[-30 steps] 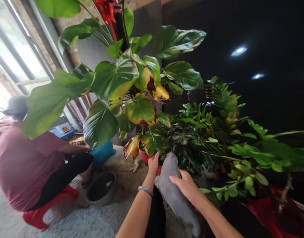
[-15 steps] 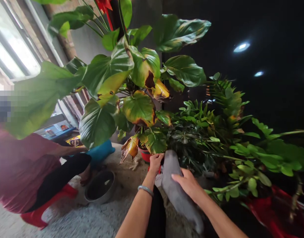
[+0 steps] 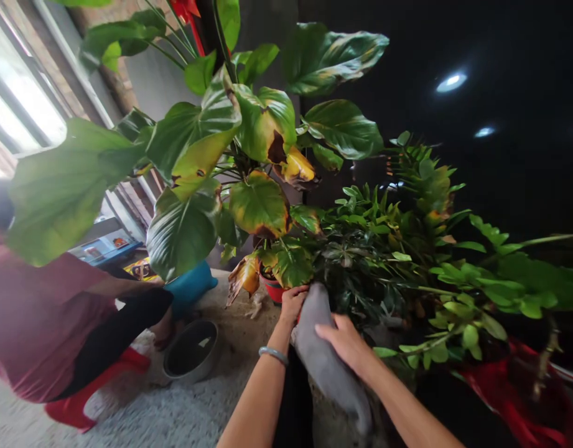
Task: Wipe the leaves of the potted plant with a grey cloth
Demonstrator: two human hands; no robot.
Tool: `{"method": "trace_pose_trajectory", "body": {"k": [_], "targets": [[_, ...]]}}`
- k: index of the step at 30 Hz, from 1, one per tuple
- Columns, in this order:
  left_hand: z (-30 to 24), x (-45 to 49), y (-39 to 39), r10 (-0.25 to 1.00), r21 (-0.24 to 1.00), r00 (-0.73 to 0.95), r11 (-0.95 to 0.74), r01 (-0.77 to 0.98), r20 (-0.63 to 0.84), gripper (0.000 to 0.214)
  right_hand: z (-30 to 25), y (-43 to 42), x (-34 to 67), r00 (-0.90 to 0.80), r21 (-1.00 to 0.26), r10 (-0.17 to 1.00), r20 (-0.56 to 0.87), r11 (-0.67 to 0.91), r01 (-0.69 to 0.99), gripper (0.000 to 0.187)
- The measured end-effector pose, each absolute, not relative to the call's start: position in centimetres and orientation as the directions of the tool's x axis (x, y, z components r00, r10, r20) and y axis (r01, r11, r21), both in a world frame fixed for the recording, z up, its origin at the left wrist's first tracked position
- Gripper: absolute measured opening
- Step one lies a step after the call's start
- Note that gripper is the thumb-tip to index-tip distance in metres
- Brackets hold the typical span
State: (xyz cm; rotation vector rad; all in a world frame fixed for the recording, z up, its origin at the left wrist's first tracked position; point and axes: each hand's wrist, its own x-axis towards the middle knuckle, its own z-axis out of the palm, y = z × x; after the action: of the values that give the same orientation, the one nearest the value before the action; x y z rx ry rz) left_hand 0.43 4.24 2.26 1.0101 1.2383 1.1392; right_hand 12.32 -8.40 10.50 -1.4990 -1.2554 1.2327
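Observation:
A grey cat (image 3: 326, 354) stands between my forearms, seen from above, its head away from me and its tail curling toward me. My right hand (image 3: 346, 339) grips its side, thumb across the back; the other fingers are mostly hidden. Past the cat's head, my left hand (image 3: 293, 303), with a bracelet (image 3: 274, 354) on its wrist, has its fingers bent beside the red pot (image 3: 271, 287). Whatever those fingertips hold is hidden. From the pot rises a large-leaved plant (image 3: 260, 202), some of its leaves yellow and brown.
At left a person in a pink shirt (image 3: 48, 317) sits on a red stool (image 3: 88, 395). A grey basin (image 3: 193, 351) and a blue container (image 3: 190, 289) are nearby. Leafy plants (image 3: 384, 249) crowd the right, with red plastic (image 3: 524, 389) below.
The cat has shifted slightly left and its tail has swung left. My right hand has moved left with it. My left hand stays near the pot, and the view has turned slightly.

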Motion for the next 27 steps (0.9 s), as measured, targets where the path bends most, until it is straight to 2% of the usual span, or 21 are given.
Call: {"method": "trace_pose_trajectory", "body": {"k": [1, 4, 6, 8, 12, 15, 17, 18, 19, 20, 21, 22, 24, 27], "targets": [[2.4, 0.4, 4.2, 0.986, 0.982, -0.034, 0.161, -0.096, -0.165, 0.01, 9.3, -10.2, 12.7, 0.007, -0.957, 0.975, -0.22, -0.217, 0.194, 0.031], [2.7, 0.5, 3.6, 0.98, 0.975, -0.087, 0.167, -0.145, -0.18, 0.007, 6.9, -15.7, 14.7, 0.093, -0.924, 0.935, -0.341, -0.352, 0.148, 0.048], [2.9, 0.8, 2.9, 0.968, 0.957, -0.022, 0.242, -0.16, -0.249, 0.013, 7.0, -18.2, 16.8, 0.185, -0.92, 0.914, -0.362, -0.382, 0.087, 0.055], [3.1, 1.3, 2.0, 0.935, 0.925, 0.115, 0.351, -0.146, -0.336, 0.028, 8.9, -19.4, 19.2, 0.298, -0.93, 0.889, -0.348, -0.368, 0.012, 0.054], [3.1, 2.9, 0.8, 0.869, 0.894, 0.31, 0.435, -0.105, -0.386, 0.052, 15.6, -17.9, 23.5, 0.505, -0.975, 0.835, -0.221, -0.183, -0.124, 0.044], [3.1, 4.3, 0.4, 0.862, 0.913, 0.357, 0.404, -0.055, -0.36, 0.052, 18.2, -14.3, 24.2, 0.671, -0.991, 0.738, -0.069, 0.025, -0.129, 0.035], [3.1, 4.9, 0.3, 0.868, 0.932, 0.384, 0.359, -0.049, -0.314, 0.045, 17.0, -12.3, 22.7, 0.638, -0.969, 0.756, -0.147, 0.018, -0.245, 0.03], [3.2, 5.0, 0.2, 0.872, 0.939, 0.392, 0.339, -0.053, -0.292, 0.041, 15.7, -11.9, 21.5, 0.566, -0.934, 0.783, -0.26, -0.056, -0.352, 0.028], [3.2, 5.1, 0.2, 0.88, 0.946, 0.39, 0.32, -0.059, -0.273, 0.038, 14.2, -12.1, 20.1, 0.431, -0.875, 0.807, -0.403, -0.202, -0.44, 0.029], [3.2, 5.0, 0.3, 0.89, 0.95, 0.372, 0.306, -0.06, -0.263, 0.034, 12.6, -12.7, 18.8, 0.293, -0.823, 0.822, -0.488, -0.321, -0.468, 0.033], [3.3, 4.9, 0.3, 0.9, 0.953, 0.35, 0.297, -0.059, -0.259, 0.032, 11.2, -13.8, 17.6, 0.21, -0.793, 0.815, -0.541, -0.411, -0.449, 0.034], [3.3, 4.7, 0.3, 0.908, 0.955, 0.33, 0.29, -0.056, -0.256, 0.03, 10.1, -15.2, 16.8, 0.211, -0.804, 0.811, -0.546, -0.436, -0.404, 0.033], [3.3, 4.3, 0.4, 0.919, 0.957, 0.3, 0.286, -0.059, -0.256, 0.027, 9.6, -17.6, 16.7, 0.318, -0.871, 0.821, -0.475, -0.387, -0.303, 0.034], [3.3, 4.0, 0.4, 0.923, 0.956, 0.291, 0.284, -0.073, -0.252, 0.028, 12.3, -17.7, 19.5, 0.489, -0.954, 0.82, -0.299, -0.245, -0.173, 0.042]]}}
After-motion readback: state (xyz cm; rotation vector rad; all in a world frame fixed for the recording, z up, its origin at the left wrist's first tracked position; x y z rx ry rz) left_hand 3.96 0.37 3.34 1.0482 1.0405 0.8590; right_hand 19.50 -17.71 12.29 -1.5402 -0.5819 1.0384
